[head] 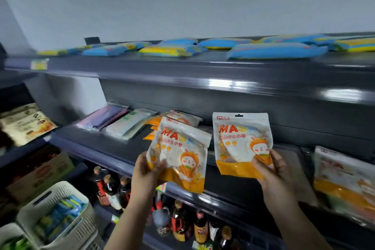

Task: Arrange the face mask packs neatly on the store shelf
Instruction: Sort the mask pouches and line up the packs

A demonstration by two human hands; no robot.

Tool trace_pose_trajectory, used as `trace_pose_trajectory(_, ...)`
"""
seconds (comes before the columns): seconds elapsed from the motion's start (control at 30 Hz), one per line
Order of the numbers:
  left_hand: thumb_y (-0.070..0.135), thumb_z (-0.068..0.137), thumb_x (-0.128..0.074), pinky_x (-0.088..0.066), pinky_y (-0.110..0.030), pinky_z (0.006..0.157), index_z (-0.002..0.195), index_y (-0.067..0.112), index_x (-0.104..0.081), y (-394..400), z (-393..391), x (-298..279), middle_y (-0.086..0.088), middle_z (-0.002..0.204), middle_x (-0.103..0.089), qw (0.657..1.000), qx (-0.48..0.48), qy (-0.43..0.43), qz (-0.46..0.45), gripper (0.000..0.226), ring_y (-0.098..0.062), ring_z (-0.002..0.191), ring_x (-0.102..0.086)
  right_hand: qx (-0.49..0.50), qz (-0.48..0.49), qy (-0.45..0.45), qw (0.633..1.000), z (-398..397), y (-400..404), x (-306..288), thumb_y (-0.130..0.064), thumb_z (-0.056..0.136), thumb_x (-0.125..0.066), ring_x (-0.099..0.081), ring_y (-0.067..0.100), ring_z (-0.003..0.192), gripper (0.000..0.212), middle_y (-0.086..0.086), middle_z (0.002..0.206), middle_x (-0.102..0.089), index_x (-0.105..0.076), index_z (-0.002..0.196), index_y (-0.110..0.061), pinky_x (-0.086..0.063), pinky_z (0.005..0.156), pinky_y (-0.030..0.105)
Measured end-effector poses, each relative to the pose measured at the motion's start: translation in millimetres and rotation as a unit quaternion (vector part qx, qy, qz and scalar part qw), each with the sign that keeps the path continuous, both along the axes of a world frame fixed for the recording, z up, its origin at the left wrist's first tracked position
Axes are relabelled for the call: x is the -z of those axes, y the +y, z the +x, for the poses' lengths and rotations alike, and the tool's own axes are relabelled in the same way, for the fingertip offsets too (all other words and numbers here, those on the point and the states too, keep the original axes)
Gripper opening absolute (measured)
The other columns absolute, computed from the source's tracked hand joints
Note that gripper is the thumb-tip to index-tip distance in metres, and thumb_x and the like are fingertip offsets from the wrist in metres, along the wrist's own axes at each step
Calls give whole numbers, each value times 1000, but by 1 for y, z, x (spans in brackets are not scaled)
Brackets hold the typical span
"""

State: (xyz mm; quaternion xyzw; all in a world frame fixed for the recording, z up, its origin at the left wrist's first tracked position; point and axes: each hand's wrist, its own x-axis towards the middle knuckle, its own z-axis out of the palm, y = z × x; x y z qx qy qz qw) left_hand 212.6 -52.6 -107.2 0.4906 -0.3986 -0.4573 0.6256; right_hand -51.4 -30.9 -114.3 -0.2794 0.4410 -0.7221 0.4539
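My left hand [146, 170] grips the lower left corner of an orange-and-white mask pack [180, 152], held tilted above the middle shelf [113, 156]. My right hand [273, 172] holds a second, matching mask pack [241, 144] upright by its lower right corner. Both packs hang just in front of the shelf, side by side and apart. More orange mask packs [178, 116] lie on the shelf behind the left one. Another orange pack [345, 180] lies flat at the shelf's right end.
Purple packs [103, 116] and pale green packs [129, 123] lie at the shelf's left. Blue and yellow packs [276, 49] cover the top shelf. Bottles [180, 221] stand on the shelf below. A white basket [67, 219] with blue packs sits at lower left.
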Motion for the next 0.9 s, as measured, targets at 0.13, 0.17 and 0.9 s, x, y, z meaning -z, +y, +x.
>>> trace_pose_trajectory(0.13, 1, 87, -57, -55, -28, 54, 97, 20, -57, -8, 57, 1, -6, 94, -65, 998, -14, 56, 23, 22, -21, 79, -63, -11, -2, -12, 1000, 61, -9, 5, 6, 81, -61, -62, 18, 105, 53, 8, 120, -63, -49, 130, -11, -56, 78, 30)
trace_pose_trajectory(0.17, 2, 87, -57, -55, -30, 56, 100, 18, -57, -9, 71, 1, -7, 96, -65, 997, -11, 65, 27, 21, -22, 81, -64, -13, -1, -16, 1000, 76, -11, 6, 6, 81, -62, -62, 19, 106, 53, 7, 120, -63, -49, 129, -12, -53, 78, 30)
trace_pose_trajectory(0.9, 1, 91, -47, -57, -22, 57, 100, 21, -57, -107, 217, 6, -7, 103, -65, 989, 38, 145, 0, 24, -14, 76, -69, 64, 14, -25, 998, 198, -141, -6, 7, 81, -64, -60, 13, 99, 49, 0, 115, -61, -48, 123, -13, -51, 65, 22)
